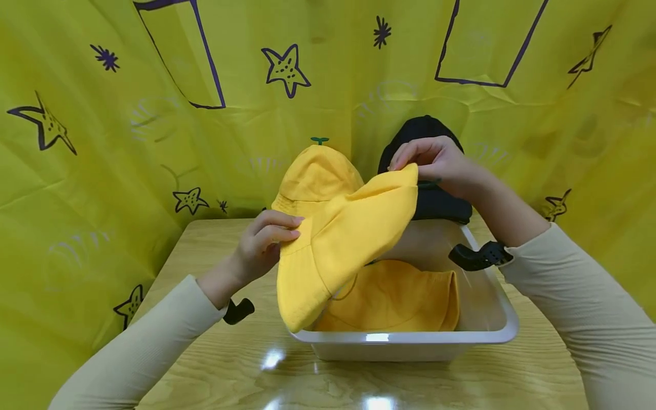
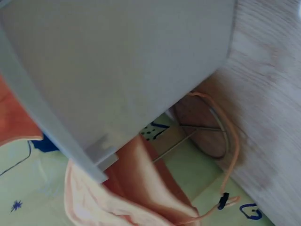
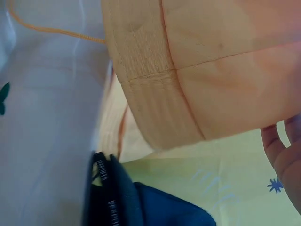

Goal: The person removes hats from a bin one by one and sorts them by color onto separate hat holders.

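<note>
A yellow bucket hat (image 1: 359, 228) is held up, tilted, over the left side of a white bin (image 1: 502, 307). My left hand (image 1: 263, 242) pinches its left side between thumb and fingers. At its upper right edge, my right hand (image 1: 441, 162) grips the cloth with bent fingers. Seen from the right wrist, the stitched brim of this hat (image 3: 155, 103) hangs close, with a thin cord beside it. Another yellow hat (image 1: 394, 302) lies inside the bin. Behind the held hat stands a yellow hat with a green sprout (image 1: 318, 173) on its top.
At the back right sits a black cap (image 1: 427, 126), with more dark cloth (image 1: 443, 203) below it by the bin's far rim. A wire stand (image 2: 221, 127) rests on the wooden table (image 1: 220, 364), an orange cord (image 2: 236, 146) beside it. A yellow curtain (image 1: 328, 114) hangs behind everything.
</note>
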`<state>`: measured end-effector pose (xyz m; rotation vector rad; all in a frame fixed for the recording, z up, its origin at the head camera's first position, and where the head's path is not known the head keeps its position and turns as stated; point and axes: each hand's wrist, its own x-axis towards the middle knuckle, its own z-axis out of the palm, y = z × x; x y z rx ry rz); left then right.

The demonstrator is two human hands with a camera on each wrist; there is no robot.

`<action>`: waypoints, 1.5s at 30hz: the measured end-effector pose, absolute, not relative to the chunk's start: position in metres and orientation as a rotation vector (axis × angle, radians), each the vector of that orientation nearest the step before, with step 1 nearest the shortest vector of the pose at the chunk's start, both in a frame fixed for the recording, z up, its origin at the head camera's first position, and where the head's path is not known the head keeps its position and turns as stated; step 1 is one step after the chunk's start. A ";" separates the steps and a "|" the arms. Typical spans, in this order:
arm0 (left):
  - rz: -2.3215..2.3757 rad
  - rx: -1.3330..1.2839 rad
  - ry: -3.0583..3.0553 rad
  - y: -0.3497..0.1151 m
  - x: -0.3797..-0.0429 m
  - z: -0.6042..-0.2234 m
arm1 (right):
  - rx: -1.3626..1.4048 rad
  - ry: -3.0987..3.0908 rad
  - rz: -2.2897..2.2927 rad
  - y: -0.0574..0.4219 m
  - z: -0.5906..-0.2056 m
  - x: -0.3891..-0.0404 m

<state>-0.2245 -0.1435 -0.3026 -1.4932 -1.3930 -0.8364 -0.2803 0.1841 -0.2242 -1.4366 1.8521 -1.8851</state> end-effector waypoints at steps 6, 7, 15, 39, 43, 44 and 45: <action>-0.909 -1.292 -1.371 -0.139 -0.223 -0.298 | -1.343 2.021 -1.959 0.184 -0.235 -0.277; -0.934 -1.266 -1.373 -0.138 -0.223 -0.298 | -1.316 2.053 -1.973 0.184 -0.236 -0.276; -1.214 -1.122 -1.375 -0.130 -0.220 -0.290 | -1.102 2.667 -1.724 0.184 -0.249 -0.267; -1.400 -0.714 -1.340 -0.124 -0.225 -0.283 | -1.744 3.131 -1.163 0.124 -0.317 -0.205; -1.391 -0.707 -1.325 -0.129 -0.224 -0.281 | -1.752 3.225 -1.212 0.122 -0.317 -0.208; -1.388 -0.696 -1.319 -0.131 -0.224 -0.280 | -1.764 3.223 -1.247 0.123 -0.316 -0.210; -1.392 -0.686 -1.309 -0.133 -0.224 -0.279 | -1.778 3.213 -1.283 0.125 -0.315 -0.211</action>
